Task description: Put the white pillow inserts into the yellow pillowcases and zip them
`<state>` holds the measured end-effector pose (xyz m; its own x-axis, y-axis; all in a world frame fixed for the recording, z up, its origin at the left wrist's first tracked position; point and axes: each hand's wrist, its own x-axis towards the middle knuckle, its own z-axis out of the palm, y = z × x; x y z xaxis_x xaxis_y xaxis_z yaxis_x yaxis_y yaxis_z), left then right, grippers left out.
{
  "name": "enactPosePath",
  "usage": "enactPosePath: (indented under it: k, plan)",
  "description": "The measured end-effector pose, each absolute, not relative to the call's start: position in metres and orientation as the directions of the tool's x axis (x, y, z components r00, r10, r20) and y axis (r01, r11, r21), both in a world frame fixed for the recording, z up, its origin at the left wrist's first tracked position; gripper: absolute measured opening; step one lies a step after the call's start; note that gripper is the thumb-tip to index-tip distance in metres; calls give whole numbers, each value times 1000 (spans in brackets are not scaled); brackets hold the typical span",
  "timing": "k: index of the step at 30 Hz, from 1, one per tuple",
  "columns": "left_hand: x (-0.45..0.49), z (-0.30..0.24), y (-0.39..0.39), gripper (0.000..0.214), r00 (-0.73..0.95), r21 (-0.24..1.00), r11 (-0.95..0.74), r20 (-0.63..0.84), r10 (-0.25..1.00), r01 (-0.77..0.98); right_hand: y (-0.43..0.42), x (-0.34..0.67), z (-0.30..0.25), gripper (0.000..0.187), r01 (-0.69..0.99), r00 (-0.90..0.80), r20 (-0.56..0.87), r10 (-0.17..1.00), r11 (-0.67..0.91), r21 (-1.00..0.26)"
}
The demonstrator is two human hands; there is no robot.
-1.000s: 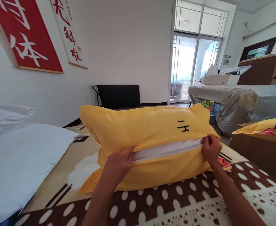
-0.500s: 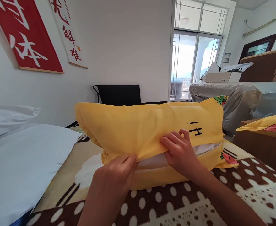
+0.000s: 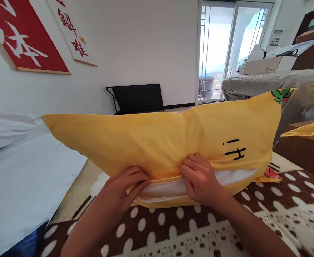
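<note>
A yellow pillowcase (image 3: 146, 142) with upside-down "Hi" lettering and strawberry corners stands on the patterned blanket (image 3: 173, 228). Its long opening faces me, and a white pillow (image 3: 237, 176) shows inside the slit. My left hand (image 3: 126, 185) pinches the upper edge of the opening, left of centre. On the same edge, nearer the lettering, my right hand (image 3: 199, 178) is closed with its fingers curled over the cloth. The lower edge of the opening rests against the blanket.
White pillows (image 3: 28, 178) are piled on my left. Another yellow pillowcase (image 3: 307, 128) lies on a cardboard box (image 3: 301, 153) at the right. Behind are a black folding chair (image 3: 138, 98) and a plastic-wrapped piece of furniture (image 3: 253, 84) bearing boxes.
The pillowcase has spread wider, its left corner reaching further left and its right corner higher. My left hand has shifted left along the edge. The camera has tipped downward.
</note>
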<state>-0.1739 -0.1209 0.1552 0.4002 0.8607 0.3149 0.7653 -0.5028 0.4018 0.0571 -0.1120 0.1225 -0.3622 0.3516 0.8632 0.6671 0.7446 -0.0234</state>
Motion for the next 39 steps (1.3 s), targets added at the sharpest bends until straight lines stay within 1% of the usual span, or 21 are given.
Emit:
enactPosePath:
  k: [3,5,7,8,9,11,13,15,18,23,27,30,32,35,37,39]
  plan:
    - [-172,161,-122,26,379,454,-471,283,881,757,-108,60,120,20,658,-351,850,392,749,-74]
    - [-171,164,-122,25,384,475,-473,276,881,742,-111,60,120,18,650,-311,853,420,748,-131]
    - [-172,165,-122,25,386,498,-472,273,881,727,-122,59,122,18,622,-280,867,412,766,-163]
    - [-173,165,-121,25,383,510,-469,272,883,721,-129,57,123,19,596,-298,868,397,787,-155]
    - [-175,164,-120,26,379,519,-466,272,885,716,-135,54,124,19,560,-353,856,378,818,-130]
    - [-178,162,-117,26,374,530,-466,278,885,709,-145,46,123,16,492,-514,779,359,867,-75]
    - [-182,159,-115,25,377,532,-476,291,879,700,-147,37,117,16,502,-623,664,414,862,-67]
    - [-184,157,-112,25,388,528,-492,303,870,692,-138,30,108,19,573,-635,583,506,815,-84]
    - [-185,153,-107,27,412,505,-504,291,864,700,-117,27,94,22,644,-588,541,601,753,-136]
    - [-187,146,-95,28,425,435,-523,307,851,733,-97,41,94,27,680,-514,519,683,693,-239]
    - [-192,142,-88,30,435,415,-541,327,839,731,-98,74,113,26,729,-378,446,811,558,-396]
    - [-198,138,-82,30,434,438,-541,327,840,718,-96,112,127,27,715,-309,383,870,479,-509]
    - [-200,137,-79,31,436,451,-541,321,841,710,-93,141,131,27,722,-258,328,909,407,-560]
    - [-202,135,-75,31,438,454,-548,330,836,703,-87,181,131,30,777,-118,259,959,251,-577]
    - [-201,135,-73,31,440,453,-554,340,832,698,-80,201,127,32,834,35,230,973,99,-542]
    - [-200,134,-73,31,440,445,-556,343,830,702,-73,213,122,32,873,163,231,959,-31,-486]
